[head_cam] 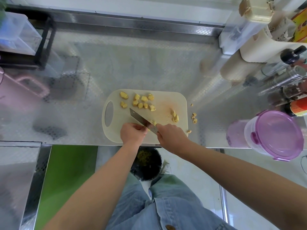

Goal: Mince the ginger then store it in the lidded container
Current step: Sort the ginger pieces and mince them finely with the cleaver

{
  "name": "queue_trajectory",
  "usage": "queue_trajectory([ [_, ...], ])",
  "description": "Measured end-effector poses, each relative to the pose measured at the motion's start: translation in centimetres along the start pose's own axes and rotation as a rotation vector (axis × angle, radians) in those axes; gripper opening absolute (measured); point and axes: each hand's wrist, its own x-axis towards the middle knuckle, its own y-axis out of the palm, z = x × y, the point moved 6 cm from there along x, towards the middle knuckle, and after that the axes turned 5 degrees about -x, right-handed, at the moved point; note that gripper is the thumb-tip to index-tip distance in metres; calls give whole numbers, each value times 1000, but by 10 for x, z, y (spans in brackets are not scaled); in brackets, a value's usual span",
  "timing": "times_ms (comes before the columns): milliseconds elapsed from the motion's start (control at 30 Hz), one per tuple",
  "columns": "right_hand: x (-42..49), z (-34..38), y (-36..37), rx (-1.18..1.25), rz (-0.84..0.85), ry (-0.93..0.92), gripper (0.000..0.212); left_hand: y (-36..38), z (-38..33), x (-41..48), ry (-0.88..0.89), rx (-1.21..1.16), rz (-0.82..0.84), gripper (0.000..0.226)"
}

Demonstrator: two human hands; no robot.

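Ginger (141,102) is mostly sitting as chunky yellow pieces around 11 o'clock on the cutting board (167,100), with a thinner sliced pile (175,117) over at 3 o'clock and a few stray bits (194,116) that have landed just off the board's right edge on the counter (132,63).

Both forearms come in from 6 o'clock and meet at the board's near edge. The right hand (171,136) is wrapped tight around the knife (139,117) handle, with the blade angled up toward 10 o'clock. The left hand (132,133) is knuckles-up, fingers curled in, pinning a small bit of ginger against the blade. That bit is mostly hidden, so I can't tell its shape.

The board is cream plastic with rounded corners and an oval handle hole on the left. The blade is flat, square-tipped steel. The counter is shiny embossed metal.

The lidded container (279,135) is at 3 o'clock, well apart from the board. It's a clear tub with a translucent purple clip lid, closed, and it hangs right at the counter's front edge. There's open counter behind and left of the board. The right side is crowded with bottles (289,75), and a dark bin (146,165) sits on the floor below the counter's front edge.
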Motion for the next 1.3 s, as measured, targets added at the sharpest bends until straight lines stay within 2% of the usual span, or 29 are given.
queue_trajectory([
  [267,-1,0,2,15,2,-4,12,1,1,0,-18,-42,25,12],
  [633,6,5,3,21,-3,-4,16,0,-2,-1,-38,-57,46,20],
  [767,5,3,3,61,-15,8,14,0,-2,-3,-4,-4,42,25],
  [900,7,-5,2,204,-63,67,12,0,-4,-5,18,22,17,23],
  [1133,-1,-5,-2,194,-70,17,16,-1,-5,-6,46,52,-11,24],
  [1300,-1,1,-6,164,-65,0,10,-1,-5,-7,59,90,-23,30],
])
